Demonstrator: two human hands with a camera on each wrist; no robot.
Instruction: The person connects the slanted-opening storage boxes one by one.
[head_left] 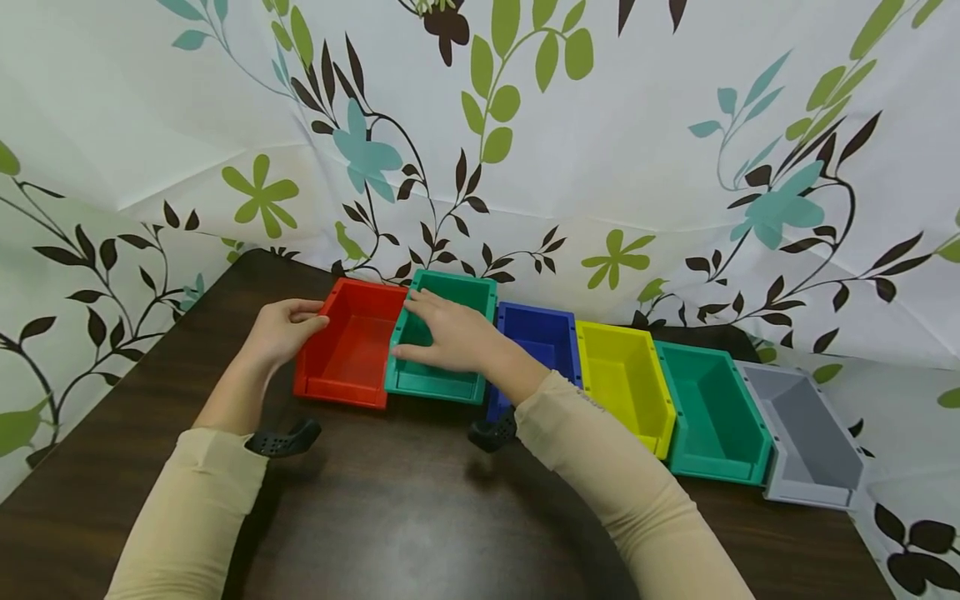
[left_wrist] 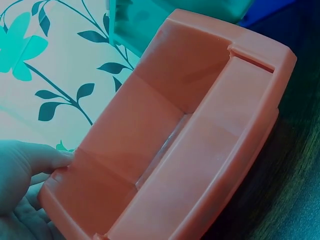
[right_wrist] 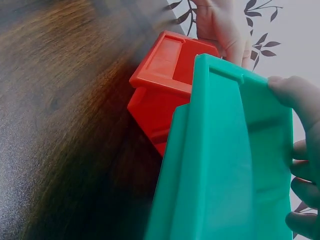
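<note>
Left hand: the left hand [head_left: 277,335] pinches the left wall of the red bin [head_left: 341,396], thumb pressed at the rim and the other fingers bent outside.
Red bin: leftmost in the row, smooth and plastic-looking, with a raised back, sides that slope down to a low front, and a slotted ledge along that front; it extends to the right of the left hand's pinch.
Right hand: the right hand [head_left: 452,333] reaches over the green bin [head_left: 435,389], thumb touching its rim, fingers near the back left corner; whether they clamp the wall or merely rest there, I cannot tell.
Green bin: same moulded shape, glossy, directly right of the red bin and overlapping its edge in the head view; most of it lies beneath and right of the right hand's fingertips.
Rest of row: blue bin [head_left: 538,321], partly covered by the right arm, then yellow bin [head_left: 617,329], second green bin [head_left: 716,472] and grey bin [head_left: 813,492], set side by side.
Insides: red, yellow and grey show plain, flat floors; part of the blue interior is hidden.
Table: dark, wood-grained table [head_left: 390,508] with a soft sheen.
Backdrop: creased white sheet [head_left: 637,150] printed with leaves and flowers.
Sleeves: beige fabric, gathered in folds.
</note>
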